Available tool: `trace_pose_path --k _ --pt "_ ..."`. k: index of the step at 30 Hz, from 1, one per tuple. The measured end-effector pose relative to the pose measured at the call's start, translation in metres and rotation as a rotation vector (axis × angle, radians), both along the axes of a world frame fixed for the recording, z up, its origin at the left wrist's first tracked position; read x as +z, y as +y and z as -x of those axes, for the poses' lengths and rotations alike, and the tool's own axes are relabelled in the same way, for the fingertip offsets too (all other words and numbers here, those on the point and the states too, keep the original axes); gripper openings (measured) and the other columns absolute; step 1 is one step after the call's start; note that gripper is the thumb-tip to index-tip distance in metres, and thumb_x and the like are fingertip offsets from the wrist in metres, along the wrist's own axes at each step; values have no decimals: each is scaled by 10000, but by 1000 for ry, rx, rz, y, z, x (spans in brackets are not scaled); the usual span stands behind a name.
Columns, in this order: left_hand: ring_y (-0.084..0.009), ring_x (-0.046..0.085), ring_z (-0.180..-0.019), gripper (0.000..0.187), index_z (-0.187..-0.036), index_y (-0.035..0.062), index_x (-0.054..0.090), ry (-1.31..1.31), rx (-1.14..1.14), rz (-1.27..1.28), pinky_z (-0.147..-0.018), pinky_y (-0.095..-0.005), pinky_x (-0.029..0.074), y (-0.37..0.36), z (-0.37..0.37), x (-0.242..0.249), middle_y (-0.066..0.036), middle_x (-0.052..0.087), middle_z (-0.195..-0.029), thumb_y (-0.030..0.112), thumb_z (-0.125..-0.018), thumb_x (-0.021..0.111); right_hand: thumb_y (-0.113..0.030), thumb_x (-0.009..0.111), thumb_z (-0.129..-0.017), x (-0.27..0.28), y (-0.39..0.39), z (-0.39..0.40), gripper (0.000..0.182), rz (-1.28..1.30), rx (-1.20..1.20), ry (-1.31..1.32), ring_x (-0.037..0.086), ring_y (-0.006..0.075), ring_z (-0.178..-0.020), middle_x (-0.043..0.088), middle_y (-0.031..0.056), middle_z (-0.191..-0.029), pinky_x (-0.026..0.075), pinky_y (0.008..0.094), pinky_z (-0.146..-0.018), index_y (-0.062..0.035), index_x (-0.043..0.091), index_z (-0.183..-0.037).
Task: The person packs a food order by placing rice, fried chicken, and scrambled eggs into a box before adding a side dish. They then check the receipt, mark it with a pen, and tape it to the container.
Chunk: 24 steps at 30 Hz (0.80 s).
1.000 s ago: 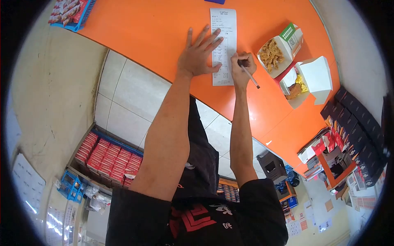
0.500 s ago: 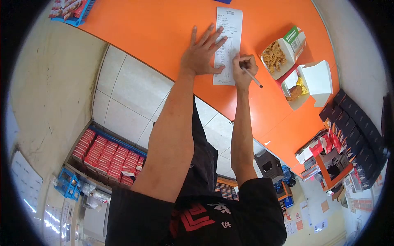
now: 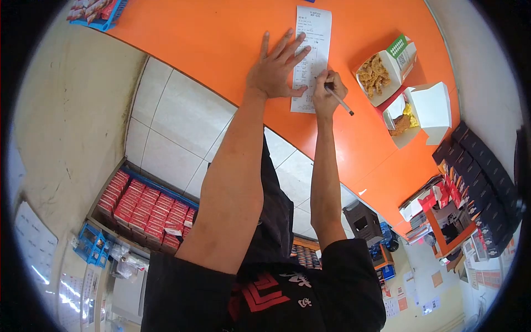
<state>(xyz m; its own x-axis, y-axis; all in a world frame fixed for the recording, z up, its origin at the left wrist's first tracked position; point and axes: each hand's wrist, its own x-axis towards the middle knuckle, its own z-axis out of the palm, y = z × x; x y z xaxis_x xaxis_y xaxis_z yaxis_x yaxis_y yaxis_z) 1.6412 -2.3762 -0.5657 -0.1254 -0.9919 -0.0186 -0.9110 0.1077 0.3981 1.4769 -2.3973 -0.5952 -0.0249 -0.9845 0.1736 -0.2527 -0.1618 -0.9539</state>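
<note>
Table: a bright orange surface fills the top of the view, seen from above; it carries everything the hands work on.
Shelf below: rows of small red packets sit packed in a low tray by the tiled floor, well apart from the work.
Food boxes: two open white cartons stand to the right of the hands, one with fried pieces, one with a lid flung back; both are clear of the paper, so the writing space stays free.
Dark boxes: stacked along the right edge of the table.
Receipt: a long white printed slip lies flat on the table, running away from the person.
Left hand: fingers spread wide and pressed flat on the receipt's left side, seemingly to keep the thin paper from sliding.
Right hand: curled closed, pinching a pen.
Pen: tip on the receipt's lower right, barrel slanting back toward the person, as in writing.
</note>
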Motion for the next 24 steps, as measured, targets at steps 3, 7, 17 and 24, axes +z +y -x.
trace_pose_path --k 3,7,17,24 --pt "-178 117 -1441 922 -1403 270 417 20 -4 -6 -1157 -550 -26 0 -1 -2 34 257 -1531 685 -617 663 25 596 -837 6 -1 3 331 3 9 45 344 54 -473 437 17 -526 287 231 -439 -33 373 -600" --pt "-182 124 -1441 925 -1400 269 421 31 -1 22 -1155 -554 -21 0 -1 -3 32 268 -1527 672 -608 676 24 596 -838 14 -1 6 327 -5 85 116 366 63 -467 458 27 -531 312 229 -443 -34 380 -599" --pt "-189 134 -1439 984 -1403 264 415 75 3 3 -1150 -572 2 1 -1 0 27 267 -1528 649 -552 726 17 582 -878 11 14 -6 303 -9 156 74 484 75 -463 518 53 -549 381 233 -437 -28 420 -626" --pt "-200 139 -1439 960 -1402 252 419 78 -13 10 -1146 -581 6 0 -3 0 22 267 -1528 628 -570 718 31 619 -838 16 14 -9 289 -2 168 168 430 86 -470 489 47 -549 363 248 -451 -25 430 -626"
